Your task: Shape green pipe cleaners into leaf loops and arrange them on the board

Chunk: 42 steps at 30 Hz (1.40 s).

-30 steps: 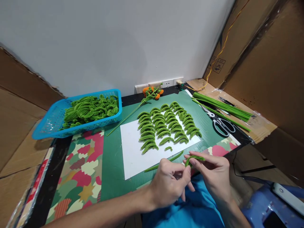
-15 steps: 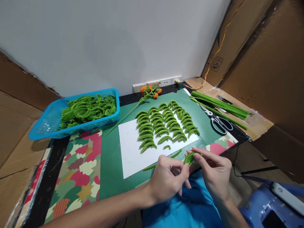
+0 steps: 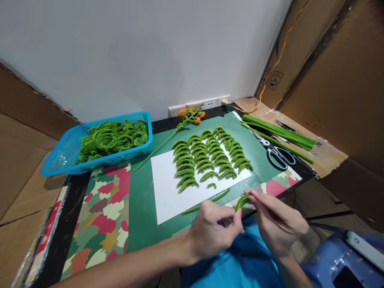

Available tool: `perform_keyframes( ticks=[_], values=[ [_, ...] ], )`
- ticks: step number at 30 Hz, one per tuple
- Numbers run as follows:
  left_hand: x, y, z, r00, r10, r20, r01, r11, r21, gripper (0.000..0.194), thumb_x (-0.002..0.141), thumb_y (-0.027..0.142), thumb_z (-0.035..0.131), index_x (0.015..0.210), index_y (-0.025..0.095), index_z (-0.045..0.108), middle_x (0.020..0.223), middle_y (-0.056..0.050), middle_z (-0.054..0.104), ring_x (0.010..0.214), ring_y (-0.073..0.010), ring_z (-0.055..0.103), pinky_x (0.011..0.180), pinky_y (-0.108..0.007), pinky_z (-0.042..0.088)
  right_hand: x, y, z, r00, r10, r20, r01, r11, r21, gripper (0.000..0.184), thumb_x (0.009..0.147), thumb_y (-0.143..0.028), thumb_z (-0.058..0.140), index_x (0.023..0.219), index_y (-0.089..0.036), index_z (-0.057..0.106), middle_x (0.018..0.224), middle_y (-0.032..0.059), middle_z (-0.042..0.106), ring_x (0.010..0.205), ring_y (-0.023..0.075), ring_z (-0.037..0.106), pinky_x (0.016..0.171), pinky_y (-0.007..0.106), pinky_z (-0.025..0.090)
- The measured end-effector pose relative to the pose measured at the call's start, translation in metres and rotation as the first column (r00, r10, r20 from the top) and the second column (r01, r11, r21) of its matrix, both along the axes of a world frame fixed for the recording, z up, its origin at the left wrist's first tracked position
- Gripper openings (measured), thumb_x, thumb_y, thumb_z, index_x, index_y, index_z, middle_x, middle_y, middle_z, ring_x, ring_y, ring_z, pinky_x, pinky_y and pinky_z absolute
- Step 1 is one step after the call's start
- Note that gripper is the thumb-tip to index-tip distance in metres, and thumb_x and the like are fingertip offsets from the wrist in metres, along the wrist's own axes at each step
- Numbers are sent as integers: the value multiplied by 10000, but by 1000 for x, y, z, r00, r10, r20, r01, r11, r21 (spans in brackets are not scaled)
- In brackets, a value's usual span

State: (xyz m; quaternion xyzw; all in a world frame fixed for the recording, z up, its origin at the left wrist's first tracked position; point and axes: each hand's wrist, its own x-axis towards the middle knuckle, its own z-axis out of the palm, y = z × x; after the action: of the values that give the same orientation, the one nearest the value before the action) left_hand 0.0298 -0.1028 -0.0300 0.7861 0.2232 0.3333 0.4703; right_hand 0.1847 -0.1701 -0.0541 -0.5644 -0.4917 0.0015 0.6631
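Observation:
Both my hands pinch one short bent green pipe cleaner piece [image 3: 241,201] at the table's near edge. My left hand [image 3: 213,230] grips its lower end with fingers curled. My right hand [image 3: 277,221] pinches its upper end. Just beyond them a straight green pipe cleaner [image 3: 207,201] lies across the corner of a white sheet [image 3: 168,188]. Rows of several folded green leaf shapes [image 3: 210,156] cover the far part of that sheet.
A blue basket [image 3: 60,158] full of curled green pieces sits at the back left. An orange-flowered stem [image 3: 180,128] lies behind the sheet. Scissors [image 3: 274,150] and a bundle of long green pipe cleaners [image 3: 279,134] lie at right. Cardboard walls flank the table; a blue stool [image 3: 339,260] stands lower right.
The green piece has been folded tighter and tilted more upright between my fingers. My right hand slid slightly right and down; my left hand kept its grip.

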Motion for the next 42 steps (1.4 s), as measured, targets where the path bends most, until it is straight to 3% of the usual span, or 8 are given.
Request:
perform_keyframes(
  ticks=[3, 9, 11, 15, 18, 21, 33, 42],
  values=[
    [-1, 0, -1, 998, 35, 56, -55, 904, 423, 357, 950, 47, 588, 616, 161, 639, 464, 35, 577, 349, -71, 455, 399, -250, 348, 0, -3, -3, 997, -31, 71, 26, 998, 63, 506, 844, 61, 774, 1181, -311, 834, 1017, -8, 861, 795, 214, 841, 753, 304, 722],
    [-5, 29, 15, 998, 18, -59, 33, 654, 755, 284, 981, 50, 551, 726, 150, 629, 530, 25, 573, 417, -114, 513, 424, -303, 351, 16, -3, 1, 995, 60, 74, -66, 994, 87, 500, 856, 60, 771, 1205, -294, 823, 1018, 11, 861, 802, 219, 840, 763, 327, 724],
    [-4, 38, 22, 996, 4, -90, 70, 597, 799, 312, 995, 66, 542, 708, 173, 598, 511, 41, 534, 397, -112, 473, 408, -306, 320, 22, -3, 4, 996, 56, 66, -62, 995, 83, 492, 850, 68, 772, 1183, -290, 828, 1002, 16, 860, 813, 221, 837, 771, 333, 720],
    [-1, 44, 31, 977, 4, -211, 166, 601, 781, 302, 1035, 100, 518, 752, 177, 590, 547, 46, 542, 421, -110, 506, 424, -296, 340, 30, -2, 9, 995, 73, 66, -77, 995, 67, 503, 841, 19, 815, 1248, -276, 794, 1061, 48, 840, 877, 234, 820, 764, 349, 711],
    [-5, 46, 32, 944, 82, -320, 222, 561, 798, 240, 1081, 121, 451, 972, 122, 664, 617, 18, 624, 479, -139, 594, 434, -289, 390, 30, 2, 12, 987, 147, 65, -147, 989, 0, 500, 882, -15, 788, 1310, -271, 756, 1173, 78, 805, 999, 249, 797, 823, 368, 699],
    [-15, 47, 31, 915, 182, -361, 235, 487, 841, 264, 1100, 123, 416, 1182, 56, 658, 638, 3, 653, 489, -162, 622, 416, -299, 397, 24, 9, 16, 974, 205, 94, -204, 979, -19, 365, 937, 16, 695, 1156, -258, 793, 1103, 66, 802, 989, 217, 781, 877, 347, 665],
    [-52, 40, 32, 839, 450, -306, -20, 587, 809, 211, 1090, 237, 561, 1160, 140, 734, 870, -35, 814, 647, -145, 761, 594, -236, 520, -6, 45, 12, 923, 367, 111, -337, 914, -224, 180, 970, -53, 643, 1022, -195, 741, 996, 75, 776, 906, 223, 750, 798, 325, 614],
    [-51, 46, 18, 762, 552, -340, -129, 642, 755, 216, 1060, 265, 607, 1106, 172, 797, 868, -37, 835, 616, -153, 741, 563, -245, 458, -12, 59, 15, 922, 350, 167, -245, 861, -446, 153, 995, -91, 675, 978, -217, 760, 991, 48, 783, 887, 217, 750, 745, 296, 551]
  ],
)
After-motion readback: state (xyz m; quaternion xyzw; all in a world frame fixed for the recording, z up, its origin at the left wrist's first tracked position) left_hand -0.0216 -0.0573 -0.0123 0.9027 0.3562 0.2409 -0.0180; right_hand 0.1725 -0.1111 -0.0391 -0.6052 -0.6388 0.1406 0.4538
